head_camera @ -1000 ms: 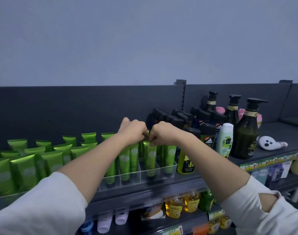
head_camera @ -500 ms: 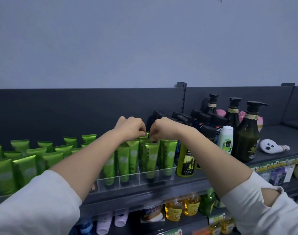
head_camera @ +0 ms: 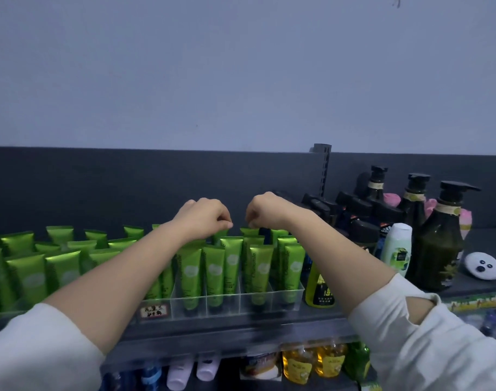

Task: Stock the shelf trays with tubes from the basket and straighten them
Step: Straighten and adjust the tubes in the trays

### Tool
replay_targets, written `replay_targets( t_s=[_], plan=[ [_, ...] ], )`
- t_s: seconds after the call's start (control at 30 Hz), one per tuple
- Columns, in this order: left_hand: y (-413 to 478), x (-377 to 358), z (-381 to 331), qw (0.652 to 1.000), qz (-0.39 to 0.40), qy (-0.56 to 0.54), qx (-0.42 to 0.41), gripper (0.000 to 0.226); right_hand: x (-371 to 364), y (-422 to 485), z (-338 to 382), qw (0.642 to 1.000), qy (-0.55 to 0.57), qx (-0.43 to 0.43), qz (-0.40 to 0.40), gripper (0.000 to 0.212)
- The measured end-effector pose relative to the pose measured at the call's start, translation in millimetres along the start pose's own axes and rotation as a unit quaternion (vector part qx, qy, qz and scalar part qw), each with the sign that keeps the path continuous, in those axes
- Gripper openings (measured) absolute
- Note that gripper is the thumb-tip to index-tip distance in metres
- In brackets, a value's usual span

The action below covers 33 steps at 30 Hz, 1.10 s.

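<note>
Tray: a clear plastic tray (head_camera: 227, 301) sits at the front of the dark grey shelf (head_camera: 241, 331).
Tubes: shiny green plastic tubes (head_camera: 259, 266) stand up in the tray in rows, caps down.
Left hand: the left hand (head_camera: 204, 218) is over the back of the tray. Its fingers (head_camera: 225, 221) are curled, with the tips at a tube's top. I cannot tell if they pinch it.
Right hand: the right hand (head_camera: 265, 211) is over the tray too, curled the same way. I cannot tell its grip.
Bottle: a yellow plastic bottle (head_camera: 320, 289) stands just right of the tray.
</note>
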<state>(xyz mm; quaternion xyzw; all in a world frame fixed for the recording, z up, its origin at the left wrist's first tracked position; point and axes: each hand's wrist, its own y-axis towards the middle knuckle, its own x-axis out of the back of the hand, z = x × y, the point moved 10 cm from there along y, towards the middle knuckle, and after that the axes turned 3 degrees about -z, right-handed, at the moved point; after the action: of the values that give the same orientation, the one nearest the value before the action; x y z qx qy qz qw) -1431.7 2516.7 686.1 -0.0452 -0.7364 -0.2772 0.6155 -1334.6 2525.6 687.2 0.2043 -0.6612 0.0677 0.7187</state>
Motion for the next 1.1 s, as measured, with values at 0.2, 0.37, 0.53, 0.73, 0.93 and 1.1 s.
replay_targets(
  t_s=[0.2, 0.37, 0.53, 0.73, 0.93, 1.1],
  plan=[
    [-2.1, -16.0, 6.8, 0.999, 0.053, 0.001, 0.006, 0.018, -10.5, 7.8, 21.0, 0.997, 0.062, 0.049, 0.016, 0.018],
    [-7.4, -10.7, 13.6, 0.999, 0.044, -0.013, 0.006, 0.020, -29.0, 11.1, 35.0, 0.995, 0.046, 0.066, 0.061, 0.024],
    [-18.7, -16.8, 11.4, 0.997, 0.076, 0.006, -0.025, 0.017, -37.2, 14.9, 34.2, 0.997, 0.020, 0.042, 0.063, 0.022],
    [-22.0, -22.9, 7.2, 0.995, 0.071, 0.036, -0.056, 0.017, -33.7, 16.0, 40.7, 0.997, 0.029, 0.045, 0.053, 0.019],
    [-24.6, -18.9, -3.6, 0.996, 0.051, 0.029, -0.069, 0.018, -33.2, 17.3, 46.2, 0.997, 0.027, 0.046, 0.054, 0.015],
    [-23.5, -19.9, -8.2, 0.997, 0.046, 0.000, -0.065, 0.019, -33.7, 19.7, 46.5, 0.998, 0.033, 0.029, 0.052, 0.009]
  ],
)
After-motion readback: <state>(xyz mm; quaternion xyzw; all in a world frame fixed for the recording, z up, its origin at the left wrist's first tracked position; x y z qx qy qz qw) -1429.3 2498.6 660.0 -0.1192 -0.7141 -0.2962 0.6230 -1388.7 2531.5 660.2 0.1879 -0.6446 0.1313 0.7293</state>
